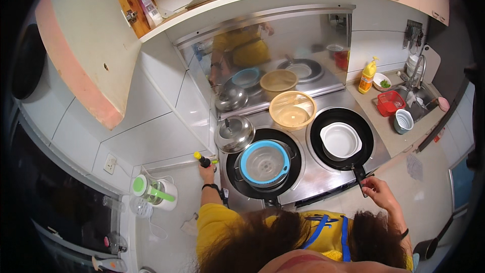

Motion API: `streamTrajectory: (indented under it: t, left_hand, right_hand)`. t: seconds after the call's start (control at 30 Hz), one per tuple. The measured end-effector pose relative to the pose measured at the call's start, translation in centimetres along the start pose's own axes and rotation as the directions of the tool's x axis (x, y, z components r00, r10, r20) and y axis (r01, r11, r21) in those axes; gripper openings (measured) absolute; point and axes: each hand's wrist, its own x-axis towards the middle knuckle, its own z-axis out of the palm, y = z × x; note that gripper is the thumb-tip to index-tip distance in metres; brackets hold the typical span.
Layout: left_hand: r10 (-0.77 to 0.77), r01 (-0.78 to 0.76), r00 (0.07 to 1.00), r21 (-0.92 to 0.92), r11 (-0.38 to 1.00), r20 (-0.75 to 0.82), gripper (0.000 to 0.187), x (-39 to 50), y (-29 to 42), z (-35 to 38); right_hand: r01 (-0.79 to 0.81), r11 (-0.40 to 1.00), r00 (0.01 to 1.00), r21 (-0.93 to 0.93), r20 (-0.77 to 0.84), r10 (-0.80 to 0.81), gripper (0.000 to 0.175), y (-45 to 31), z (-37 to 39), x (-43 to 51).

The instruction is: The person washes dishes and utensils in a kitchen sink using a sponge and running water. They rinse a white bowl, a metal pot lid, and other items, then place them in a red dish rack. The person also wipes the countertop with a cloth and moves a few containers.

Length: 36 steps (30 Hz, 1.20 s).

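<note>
At the counter left of the stove, my left hand (207, 174) is closed around a dark bottle with a yellow cap (204, 161); its lower part is hidden. The fingertips of my right hand (379, 193) are on the handle (359, 182) of the right black frying pan (317, 140). A white bowl (341, 140) sits inside that pan. On the left burner, a blue-rimmed strainer basket (265, 162) rests on a metal pot in another black frying pan (291, 182). A domed steel lid (235, 134) lies behind it at the left. Between the pans, further back, stands a translucent yellow basin (292, 110).
An open cabinet door (91, 45) hangs at upper left. An electric kettle (155, 193) occupies the left counter. Towards the sink (426, 102) are a yellow pump bottle (367, 76), a red basket (390, 103) and a grey-blue container (403, 121). A dark pan (426, 249) is at lower right.
</note>
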Motion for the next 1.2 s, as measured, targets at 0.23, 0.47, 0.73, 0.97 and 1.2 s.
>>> streamTrajectory:
  t: [0.23,0.47,0.73,0.97,1.2]
  left_hand:
    - [0.443,-0.439,0.896,-0.105,0.892,0.016,0.043,-3.4,11.0,-3.9]
    - [0.69,-0.577,0.724,-0.556,0.598,-0.01,0.042,-7.7,39.4,-12.9]
    - [0.843,-0.584,0.538,-0.711,0.391,0.022,0.024,-6.8,64.5,-12.3]
    - [0.751,-0.532,0.657,-0.662,0.528,0.07,0.029,-0.2,72.9,-6.0]
    - [0.792,-0.638,0.596,-0.519,0.569,0.134,0.032,5.4,73.1,-3.7]
  right_hand:
    - [0.068,0.998,0.997,0.016,0.03,-0.068,0.019,0.1,-1.5,1.5]
    - [0.202,0.978,0.965,0.044,0.161,-0.206,0.019,-0.1,-1.6,5.9]
    - [0.207,0.964,0.966,0.166,0.121,-0.228,0.018,3.1,-3.3,6.7]
    - [0.126,0.954,0.992,0.272,-0.055,-0.116,0.021,8.6,-4.6,4.6]
    - [0.13,0.961,0.978,0.243,-0.192,-0.084,0.02,9.8,-4.6,3.9]
